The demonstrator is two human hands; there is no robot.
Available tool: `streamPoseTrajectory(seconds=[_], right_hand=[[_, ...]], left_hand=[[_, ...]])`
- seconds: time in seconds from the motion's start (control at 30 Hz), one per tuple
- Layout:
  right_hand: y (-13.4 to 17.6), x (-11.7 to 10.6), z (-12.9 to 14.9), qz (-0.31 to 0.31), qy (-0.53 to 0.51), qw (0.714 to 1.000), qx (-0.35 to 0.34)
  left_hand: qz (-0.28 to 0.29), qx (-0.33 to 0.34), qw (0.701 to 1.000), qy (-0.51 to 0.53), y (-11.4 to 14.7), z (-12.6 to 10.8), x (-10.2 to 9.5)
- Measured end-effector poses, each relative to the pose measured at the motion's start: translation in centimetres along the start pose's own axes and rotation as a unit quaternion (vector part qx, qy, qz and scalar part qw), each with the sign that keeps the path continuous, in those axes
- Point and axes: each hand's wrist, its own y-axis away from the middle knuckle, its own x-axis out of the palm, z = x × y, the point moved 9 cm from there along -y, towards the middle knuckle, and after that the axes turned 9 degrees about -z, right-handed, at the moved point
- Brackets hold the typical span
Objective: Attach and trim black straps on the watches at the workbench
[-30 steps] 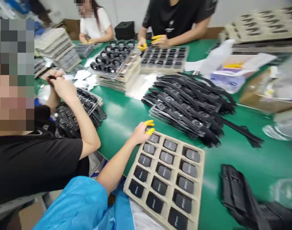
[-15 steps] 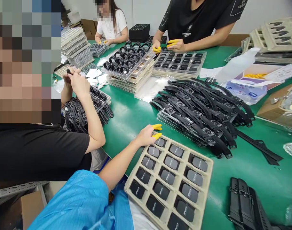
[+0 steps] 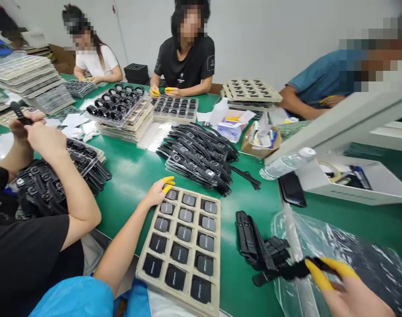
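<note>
At the far left corner of a beige tray (image 3: 217, 259), my left hand (image 3: 155, 193) grips the rim, with yellow finger cots on its fingertips. The tray's compartments hold dark square pieces with pale lettering, and its near edge reaches my lap. At the lower right, my right hand (image 3: 351, 286) pinches a black watch strap (image 3: 296, 269) between thumb and finger, both in yellow cots. The strap's far end lies by a small pile of black straps (image 3: 245, 233) on the green table. A clear plastic bag (image 3: 306, 233) with dark contents lies beneath and beside my right hand.
Black watches (image 3: 197, 154) are heaped on clear trays ahead. A plastic bottle (image 3: 288, 164), a black phone-like slab (image 3: 291, 189) and a white box (image 3: 352, 193) stand right, near a slanting pale beam (image 3: 333, 114). Co-workers sit left, opposite and at the right; a co-worker's arm (image 3: 78, 193) is close.
The view has swung right. My right hand has come into view with a black strap in its fingers. My left hand stays at the same tray corner.
</note>
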Motion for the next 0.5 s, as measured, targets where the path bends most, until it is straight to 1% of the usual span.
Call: streamPoseTrajectory(seconds=[0.03, 0.07, 0.1, 0.13, 0.17, 0.23, 0.27, 0.3, 0.33, 0.4, 0.43, 0.47, 0.5], right_hand=[[1.0, -1.0, -3.1, -0.049, -0.060, 0.994, 0.072], [1.8, -1.4, -4.9, -0.080, -0.116, 0.983, 0.116], [2.3, -1.4, -5.5, -0.108, -0.146, 0.975, 0.130], [2.5, -1.4, -5.4, -0.142, -0.159, 0.968, 0.133], [2.5, -1.2, -4.6, -0.166, -0.176, 0.963, 0.119], [2.1, -0.6, -2.2, -0.214, -0.207, 0.953, 0.057], [2.0, 0.1, -0.9, -0.220, -0.211, 0.952, 0.013], [1.9, 1.3, 0.6, -0.185, -0.205, 0.960, -0.037], [2.1, 2.8, 1.9, -0.137, -0.195, 0.968, -0.084], [3.4, 5.9, 3.6, -0.023, -0.175, 0.971, -0.163], [4.2, 7.0, 4.1, 0.022, -0.169, 0.967, -0.189], [4.9, 7.7, 4.3, 0.055, -0.168, 0.962, -0.206], [5.4, 8.0, 4.3, 0.076, -0.173, 0.958, -0.214]], left_hand=[[0.003, -0.003, 1.000, -0.003, -0.5, 0.0, -0.1], [0.007, -0.005, 1.000, -0.007, -1.0, 0.0, -0.2], [0.009, -0.009, 1.000, -0.013, -1.7, 0.1, -0.5], [0.011, -0.012, 1.000, -0.020, -2.4, 0.1, -0.7], [0.012, -0.014, 0.999, -0.028, -3.1, 0.2, -1.0], [0.013, -0.016, 0.999, -0.047, -4.3, 0.2, -1.6], [0.013, -0.013, 0.998, -0.059, -4.7, 0.1, -1.9], [0.008, -0.004, 0.997, -0.076, -4.9, -0.3, -2.3], [-0.004, 0.015, 0.995, -0.103, -4.8, -1.0, -2.7], [-0.039, 0.071, 0.982, -0.170, -3.9, -3.3, -3.1], [-0.047, 0.100, 0.974, -0.196, -3.1, -4.7, -2.8], [-0.043, 0.126, 0.968, -0.212, -2.2, -6.2, -2.0], [-0.019, 0.149, 0.964, -0.217, -1.2, -7.6, -0.5]])
